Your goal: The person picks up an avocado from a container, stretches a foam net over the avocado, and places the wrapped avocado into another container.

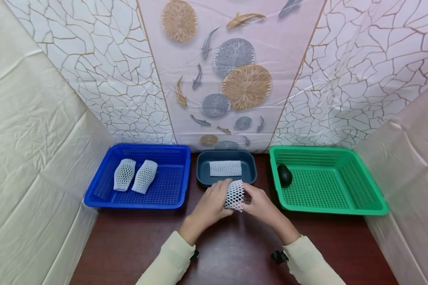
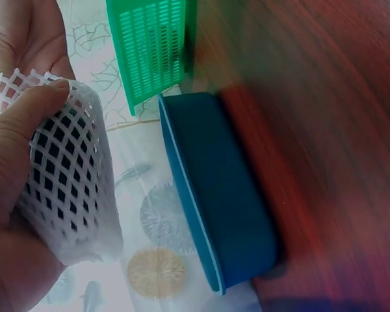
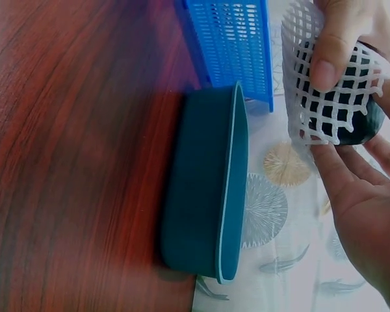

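A white foam net sleeve point(image 1: 234, 195) is around a dark, egg-shaped fruit point(image 3: 365, 123), whose rounded end shows at the sleeve's opening in the right wrist view. My left hand point(image 1: 211, 202) grips the sleeve from the left side, its thumb across the mesh. At the opening on the right, my right hand point(image 1: 262, 206) pinches the sleeve's edge around the fruit's end. Just beyond both hands is a dark teal tray point(image 1: 201, 180) with another white net sleeve point(image 1: 225, 168) lying flat in it.
At the left, a blue basket point(image 1: 171, 202) holds two net-wrapped pieces point(image 1: 124, 175). A green basket point(image 1: 328, 209) at the right has one bare dark fruit point(image 1: 284, 175) by its left wall. All stand on a dark red wooden table point(image 1: 139, 241) before a patterned cloth backdrop.
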